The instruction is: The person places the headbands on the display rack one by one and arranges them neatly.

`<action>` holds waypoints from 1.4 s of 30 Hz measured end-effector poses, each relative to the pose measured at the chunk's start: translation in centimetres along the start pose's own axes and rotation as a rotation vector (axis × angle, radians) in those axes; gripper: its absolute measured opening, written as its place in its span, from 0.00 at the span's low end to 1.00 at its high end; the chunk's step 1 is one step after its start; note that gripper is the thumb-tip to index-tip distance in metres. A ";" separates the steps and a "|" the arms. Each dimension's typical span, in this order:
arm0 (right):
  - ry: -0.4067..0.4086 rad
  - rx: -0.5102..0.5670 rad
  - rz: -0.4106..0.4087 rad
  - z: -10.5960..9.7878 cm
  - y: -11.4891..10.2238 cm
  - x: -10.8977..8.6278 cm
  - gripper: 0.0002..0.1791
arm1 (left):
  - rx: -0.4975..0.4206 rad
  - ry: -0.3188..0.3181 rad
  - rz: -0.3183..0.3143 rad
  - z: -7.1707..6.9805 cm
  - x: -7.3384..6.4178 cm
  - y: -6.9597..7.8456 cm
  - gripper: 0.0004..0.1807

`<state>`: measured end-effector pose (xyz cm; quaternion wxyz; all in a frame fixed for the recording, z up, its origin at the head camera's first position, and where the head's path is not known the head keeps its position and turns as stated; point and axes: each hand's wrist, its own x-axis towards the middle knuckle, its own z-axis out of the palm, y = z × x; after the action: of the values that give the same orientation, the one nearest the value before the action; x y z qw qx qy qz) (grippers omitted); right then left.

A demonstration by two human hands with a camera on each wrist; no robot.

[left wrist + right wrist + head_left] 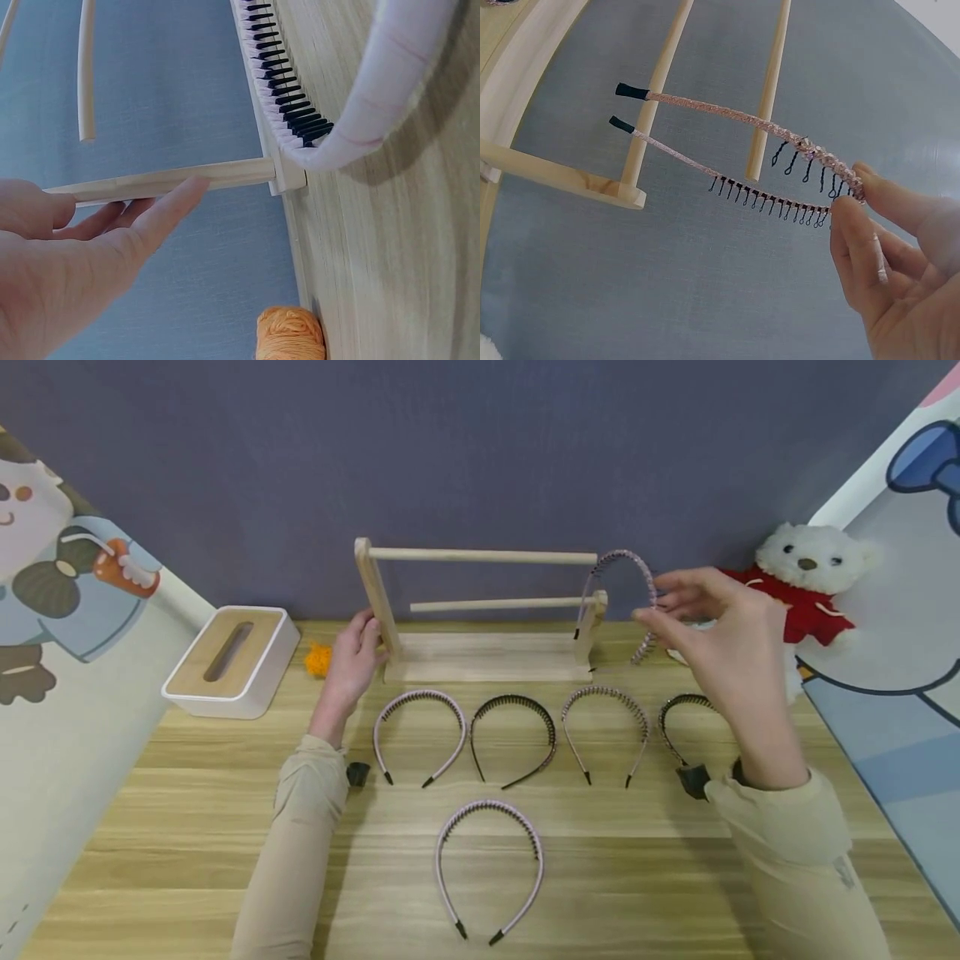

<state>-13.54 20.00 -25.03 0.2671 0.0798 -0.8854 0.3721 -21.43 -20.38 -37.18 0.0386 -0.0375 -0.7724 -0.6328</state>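
Observation:
My right hand [723, 627] pinches a pinkish braided headband [621, 554] between thumb and fingers, its toothed underside showing in the right wrist view. The headband is raised at the right end of a wooden rack [487, 668], where it overlaps the free end of the upper rod [480, 557]. At the rack's left side, my left hand [354, 660] grips the upright post [232, 174], thumb on one side and fingers on the other. The rack's lower rod [502, 604] joins a short post on the right.
Before the rack lie a lilac headband [420, 695], a black one [512, 700], a pinkish one [604, 690] and a dark one [667, 735]. Another lilac headband [438, 860] lies nearer. Left are a tissue box [273, 664] and orange yarn [318, 660]; right, a white teddy bear [813, 568].

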 end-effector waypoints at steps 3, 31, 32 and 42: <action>0.004 -0.005 -0.005 0.2 -0.2 0.3 0.19 | -0.001 0.005 0.001 0.0 0.0 0.0 0.28; -0.027 0.072 -0.055 2.3 -2.0 2.0 0.17 | 0.030 0.008 0.009 0.0 0.0 0.0 0.28; -0.024 0.067 -0.064 2.3 -2.1 2.1 0.17 | 0.033 0.007 0.008 0.0 0.0 0.0 0.29; -0.039 0.075 -0.087 3.1 -2.9 2.9 0.17 | 0.042 0.020 0.009 0.0 0.0 0.0 0.28</action>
<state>-16.29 15.89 -23.50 0.2623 0.1352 -0.8717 0.3913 -21.39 -20.35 -37.23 0.0503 -0.0339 -0.7848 -0.6168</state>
